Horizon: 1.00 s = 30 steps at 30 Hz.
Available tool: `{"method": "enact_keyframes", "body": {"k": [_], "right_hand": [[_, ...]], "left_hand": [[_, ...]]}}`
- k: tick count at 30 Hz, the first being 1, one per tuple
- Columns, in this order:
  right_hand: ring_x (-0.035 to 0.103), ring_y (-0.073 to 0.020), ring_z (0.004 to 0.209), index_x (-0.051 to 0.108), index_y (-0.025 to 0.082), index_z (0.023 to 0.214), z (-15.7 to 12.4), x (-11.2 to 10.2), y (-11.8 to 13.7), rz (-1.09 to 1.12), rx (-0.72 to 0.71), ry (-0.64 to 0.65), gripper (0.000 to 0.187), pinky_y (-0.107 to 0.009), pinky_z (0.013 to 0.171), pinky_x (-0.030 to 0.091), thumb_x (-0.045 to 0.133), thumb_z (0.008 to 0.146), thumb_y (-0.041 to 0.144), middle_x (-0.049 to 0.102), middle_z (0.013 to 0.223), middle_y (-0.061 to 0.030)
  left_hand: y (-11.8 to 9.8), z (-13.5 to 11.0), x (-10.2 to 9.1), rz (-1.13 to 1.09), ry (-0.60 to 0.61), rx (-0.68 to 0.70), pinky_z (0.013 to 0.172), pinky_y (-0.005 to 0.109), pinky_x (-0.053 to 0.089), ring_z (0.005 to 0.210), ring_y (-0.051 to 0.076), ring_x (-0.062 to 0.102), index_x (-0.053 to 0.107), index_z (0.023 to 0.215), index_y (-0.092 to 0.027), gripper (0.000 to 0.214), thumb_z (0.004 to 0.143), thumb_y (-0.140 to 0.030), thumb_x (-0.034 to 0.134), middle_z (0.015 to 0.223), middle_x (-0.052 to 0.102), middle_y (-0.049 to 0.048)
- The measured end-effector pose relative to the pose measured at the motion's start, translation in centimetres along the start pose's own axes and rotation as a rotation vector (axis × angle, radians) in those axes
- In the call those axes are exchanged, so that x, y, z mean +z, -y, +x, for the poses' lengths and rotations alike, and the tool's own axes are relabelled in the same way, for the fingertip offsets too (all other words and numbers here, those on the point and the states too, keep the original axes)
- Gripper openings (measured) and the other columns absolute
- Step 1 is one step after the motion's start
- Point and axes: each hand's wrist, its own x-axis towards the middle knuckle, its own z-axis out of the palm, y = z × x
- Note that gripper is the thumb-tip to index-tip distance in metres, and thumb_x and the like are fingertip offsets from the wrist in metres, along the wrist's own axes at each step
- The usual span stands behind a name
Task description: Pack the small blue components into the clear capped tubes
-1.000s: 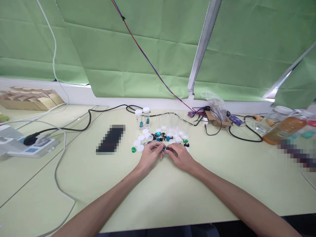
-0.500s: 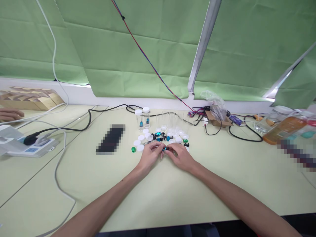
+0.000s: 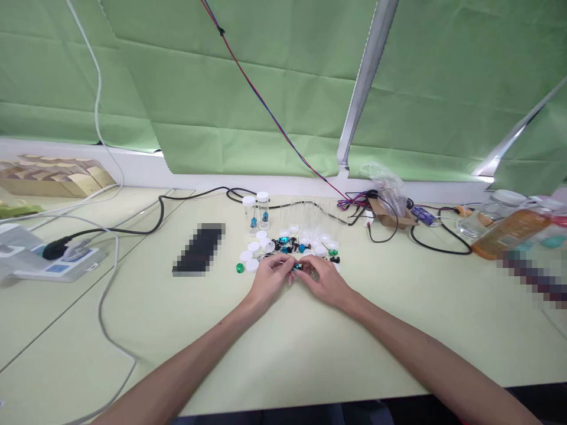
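Observation:
Both my hands meet over the near edge of a pile of small parts. My left hand [image 3: 273, 275] is closed, its thumb and fingertips pinching a small blue-and-black part [image 3: 296, 267]. From the other side, the fingertips of my right hand [image 3: 325, 278] close on the same part. Its exact kind is too small to make out. Just beyond lie loose blue parts [image 3: 284, 240], black pieces and several white caps [image 3: 246, 256]. A green part [image 3: 240, 268] sits left of my left hand. Two clear capped tubes [image 3: 249, 215] stand behind, with blue parts inside.
Clear uncapped tubes [image 3: 310, 215] stand behind the pile. A pixelated dark object [image 3: 199, 249] lies to the left, near a power strip [image 3: 71, 265] with cables. At right are a cardboard box [image 3: 392, 217], wires and an orange bottle [image 3: 509, 233]. A cardboard organizer [image 3: 57, 180] stands far left.
My hands stay almost still, with the small part turned slightly between the fingertips. Another person's hand at the far left has gone from view, and something yellow-green shows there.

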Motion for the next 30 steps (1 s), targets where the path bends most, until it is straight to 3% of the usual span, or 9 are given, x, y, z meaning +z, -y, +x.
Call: {"method": "enact_keyframes", "body": {"k": [11, 23, 30], "right_hand": [[0.059, -0.0183, 0.077, 0.056, 0.021, 0.096, -0.02, 0.03, 0.01, 0.019, 0.006, -0.014, 0.008, -0.031, 0.072, 0.046, 0.054, 0.094, 0.029, 0.064, 0.082, -0.0030], [0.056, -0.0175, 0.072, 0.058, 0.020, 0.084, 0.09, 0.10, -0.35, -0.083, -0.015, -0.001, 0.023, -0.031, 0.072, 0.042, 0.043, 0.100, 0.027, 0.063, 0.077, -0.0031], [0.059, -0.0182, 0.075, 0.059, 0.021, 0.097, 0.00, 0.02, -0.05, -0.024, 0.001, -0.045, 0.012, -0.031, 0.072, 0.045, 0.053, 0.095, 0.032, 0.066, 0.083, -0.0034]], "left_hand": [[-0.14, -0.04, 0.09, -0.010, -0.006, -0.012, 0.056, 0.025, 0.042, 0.054, 0.012, 0.053, 0.066, 0.069, -0.015, 0.024, 0.076, -0.037, 0.068, 0.065, 0.061, 0.0011], [0.09, 0.04, 0.17, -0.032, 0.006, -0.011, 0.053, 0.025, 0.042, 0.054, 0.012, 0.053, 0.066, 0.070, -0.014, 0.026, 0.076, -0.039, 0.070, 0.062, 0.060, 0.0016], [-0.16, 0.02, 0.07, -0.018, -0.011, -0.004, 0.055, 0.026, 0.042, 0.054, 0.012, 0.053, 0.067, 0.070, -0.015, 0.024, 0.076, -0.038, 0.069, 0.063, 0.061, 0.0013]]}}
